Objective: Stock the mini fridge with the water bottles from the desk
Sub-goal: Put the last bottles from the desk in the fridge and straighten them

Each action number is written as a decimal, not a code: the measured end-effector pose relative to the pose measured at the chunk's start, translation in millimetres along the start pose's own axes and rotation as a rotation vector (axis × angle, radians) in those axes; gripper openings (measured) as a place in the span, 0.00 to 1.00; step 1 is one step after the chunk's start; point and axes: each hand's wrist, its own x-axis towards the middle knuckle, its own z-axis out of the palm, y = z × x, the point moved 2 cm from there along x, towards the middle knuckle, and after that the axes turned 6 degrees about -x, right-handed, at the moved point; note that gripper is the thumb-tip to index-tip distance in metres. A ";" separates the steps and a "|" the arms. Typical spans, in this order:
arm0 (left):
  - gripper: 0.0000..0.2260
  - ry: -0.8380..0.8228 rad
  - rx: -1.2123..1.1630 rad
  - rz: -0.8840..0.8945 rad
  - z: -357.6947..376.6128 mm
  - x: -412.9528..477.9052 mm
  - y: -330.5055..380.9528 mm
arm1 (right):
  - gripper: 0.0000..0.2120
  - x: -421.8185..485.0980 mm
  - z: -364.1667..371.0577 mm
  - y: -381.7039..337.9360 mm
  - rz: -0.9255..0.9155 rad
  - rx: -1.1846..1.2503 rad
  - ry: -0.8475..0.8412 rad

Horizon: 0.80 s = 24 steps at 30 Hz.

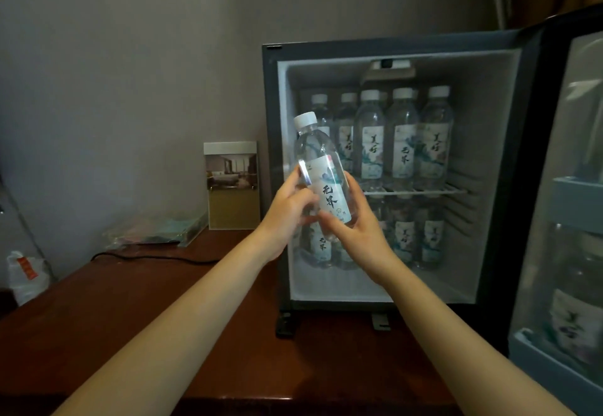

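Left forearm [182, 311] and right forearm [456, 327] reach out over the desk [146, 301], and both hands are on one water bottle [321, 167]. My left hand [287, 216] wraps its lower part from the left, and my right hand [355, 229] cups it from the right and underneath, so both have a proper hold. It's up in the air, cap tilted a bit to the left, right in front of the open mini fridge [270, 154] but not inside yet.

Fridge is pretty loaded already. The wire shelf [424, 191] has a row of upright bottles [403, 145] with white caps across the front and more caps showing behind them. Under the shelf, on the fridge floor, another bunch of bottles [404, 236] stands upright, partly hidden behind my hands. The fridge door [554, 122] is swung open on the right, and its lower bin holds a blurry bottle [574, 317].

Left of the fridge, a photo card stand [231, 184] sits against the wall, with a clear packet [156, 229] next to it and a black cable [156, 257] running along the desk. A white plastic bag [24, 275] sits off the desk's far left edge.
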 end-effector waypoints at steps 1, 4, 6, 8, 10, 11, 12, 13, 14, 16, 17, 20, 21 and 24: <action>0.16 0.003 -0.007 0.000 5.6 4.1 -0.3 | 0.35 0.9 -4.5 1.6 0.002 -0.003 0.017; 0.16 0.048 0.004 0.008 19.6 18.4 -0.5 | 0.36 5.6 -13.8 6.1 0.017 0.018 0.061; 0.19 0.105 0.039 0.028 26.3 31.0 -0.1 | 0.36 13.1 -17.6 7.3 0.026 0.012 0.082; 0.21 0.152 0.061 0.051 30.4 44.0 1.4 | 0.37 23.4 -20.3 6.7 0.029 -0.030 0.102; 0.22 0.171 0.073 0.080 31.7 56.9 3.7 | 0.37 35.2 -23.2 5.1 0.018 -0.057 0.120; 0.23 0.172 0.101 0.100 31.6 63.1 5.6 | 0.37 41.5 -25.0 4.3 0.015 -0.078 0.128; 0.24 0.169 0.143 0.120 31.6 68.8 7.5 | 0.38 47.8 -26.9 3.8 0.015 -0.109 0.136; 0.26 0.164 0.192 0.137 31.4 74.5 8.9 | 0.39 53.9 -29.0 3.8 0.015 -0.153 0.144; 0.28 0.159 0.238 0.152 31.4 79.8 9.7 | 0.39 60.1 -30.6 3.8 0.017 -0.198 0.152; 0.31 0.160 0.285 0.184 32.0 89.0 9.0 | 0.38 70.7 -33.2 3.9 0.023 -0.255 0.164; 0.31 0.171 0.287 0.195 32.3 92.5 7.6 | 0.37 75.6 -34.4 4.5 0.023 -0.272 0.168; 0.32 0.213 0.243 0.176 30.1 104.4 0.7 | 0.37 87.3 -39.1 5.6 0.061 -0.313 0.159; 0.33 0.225 0.245 0.167 28.6 108.9 -1.7 | 0.37 91.4 -41.0 6.4 0.077 -0.344 0.164; 0.34 0.268 0.332 0.149 24.9 122.3 -9.8 | 0.32 99.9 -44.2 6.8 0.090 -0.469 0.240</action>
